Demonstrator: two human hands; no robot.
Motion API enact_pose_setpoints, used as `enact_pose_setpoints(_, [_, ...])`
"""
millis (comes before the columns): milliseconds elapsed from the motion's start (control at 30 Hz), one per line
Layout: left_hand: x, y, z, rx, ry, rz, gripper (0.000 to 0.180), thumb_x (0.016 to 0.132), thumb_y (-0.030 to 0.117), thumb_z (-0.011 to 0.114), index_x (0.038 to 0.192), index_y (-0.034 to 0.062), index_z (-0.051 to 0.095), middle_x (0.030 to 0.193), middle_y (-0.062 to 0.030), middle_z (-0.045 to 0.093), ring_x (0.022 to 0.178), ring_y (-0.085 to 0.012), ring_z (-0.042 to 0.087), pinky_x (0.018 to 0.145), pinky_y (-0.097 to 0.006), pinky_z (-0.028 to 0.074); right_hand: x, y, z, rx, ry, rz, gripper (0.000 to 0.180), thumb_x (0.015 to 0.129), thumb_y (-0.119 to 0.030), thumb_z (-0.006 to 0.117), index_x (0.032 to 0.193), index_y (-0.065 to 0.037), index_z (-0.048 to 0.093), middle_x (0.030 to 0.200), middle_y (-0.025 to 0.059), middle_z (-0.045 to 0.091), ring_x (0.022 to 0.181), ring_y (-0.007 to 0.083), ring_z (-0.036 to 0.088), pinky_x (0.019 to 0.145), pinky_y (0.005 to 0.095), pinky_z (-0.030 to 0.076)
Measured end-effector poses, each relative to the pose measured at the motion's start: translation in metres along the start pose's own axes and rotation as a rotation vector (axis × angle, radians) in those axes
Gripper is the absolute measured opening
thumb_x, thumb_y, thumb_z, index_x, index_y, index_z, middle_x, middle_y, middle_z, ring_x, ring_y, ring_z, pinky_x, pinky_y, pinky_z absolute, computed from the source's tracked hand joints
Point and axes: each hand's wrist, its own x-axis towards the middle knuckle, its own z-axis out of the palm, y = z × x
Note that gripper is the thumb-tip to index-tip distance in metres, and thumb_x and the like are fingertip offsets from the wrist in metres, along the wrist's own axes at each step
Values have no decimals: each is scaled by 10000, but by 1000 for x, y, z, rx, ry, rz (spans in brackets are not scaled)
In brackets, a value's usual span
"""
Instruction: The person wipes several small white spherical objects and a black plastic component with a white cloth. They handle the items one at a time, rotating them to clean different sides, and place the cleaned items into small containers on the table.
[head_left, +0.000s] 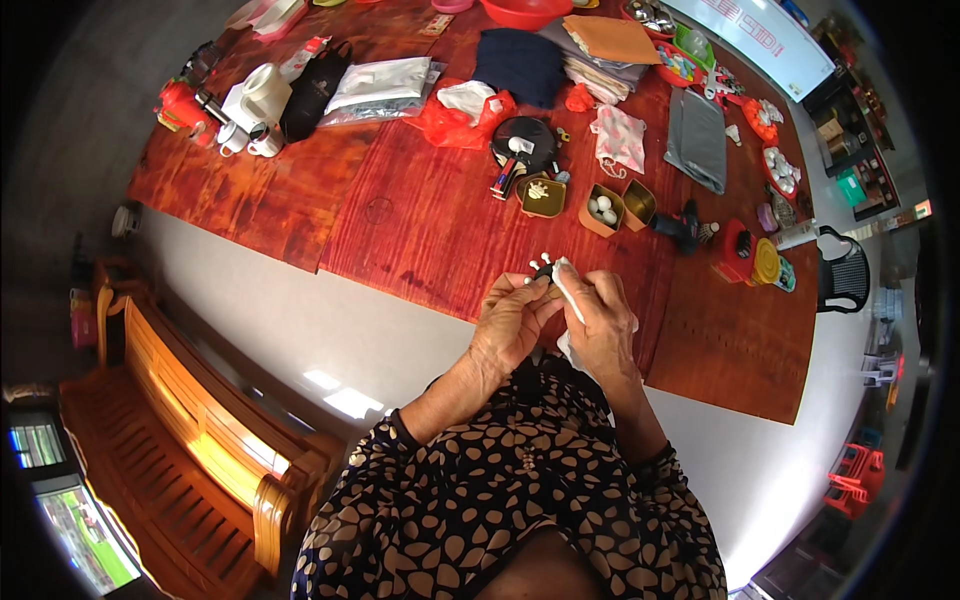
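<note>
My left hand [507, 322] is closed on a small black piece [545, 271] with several white round-tipped knobs sticking up from it; its exact kind is unclear. In my right hand [604, 318] is a white cloth [571, 290], pressed against the side of that piece. Part of the cloth hangs below the right palm. Both hands meet just above the table's near edge, close to my body. Beyond them stand an open box [542, 210] with small white pieces, a brown box [591, 218] with several white balls, and another open brown box [638, 204].
On the red wooden table [420, 250] lie a round black paddle [524, 143], a red plastic bag [455, 122], folded dark cloth [518, 66] and a pink-white pouch [619, 138]. Cups and a white jug [265, 88] stand far left. A wooden bench [190, 430] is at left, a black chair [842, 270] at right.
</note>
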Motion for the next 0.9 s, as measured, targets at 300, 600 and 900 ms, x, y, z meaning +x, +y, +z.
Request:
enact_pose_setpoints(300, [-1, -3, -5, 5, 23, -31, 77, 887, 17, 559, 828, 66, 555, 860, -89, 647, 804, -195, 651, 737, -310, 576, -1, 4, -7, 204, -73, 7, 256, 732, -2, 656, 976, -77, 647, 782, 28, 493, 725, 189, 565, 569, 307, 497])
enact_pose_setpoints(600, [5, 5, -8, 57, 11, 26, 145, 916, 77, 527, 781, 43, 565, 921, -107, 637, 880, -208, 640, 772, -327, 564, 2, 1, 2, 67, -37, -182, 192, 676, 30, 665, 833, -80, 657, 764, -1, 470, 695, 160, 521, 558, 276, 482])
enact_pose_setpoints(900, [0, 9, 3, 45, 1, -1, 68, 903, 9, 521, 947, 32, 568, 957, -100, 643, 912, -217, 648, 806, -331, 568, 3, 2, -2, 164, 109, -20, 278, 696, 36, 685, 949, -74, 650, 813, 54, 508, 717, 210, 554, 576, 309, 484])
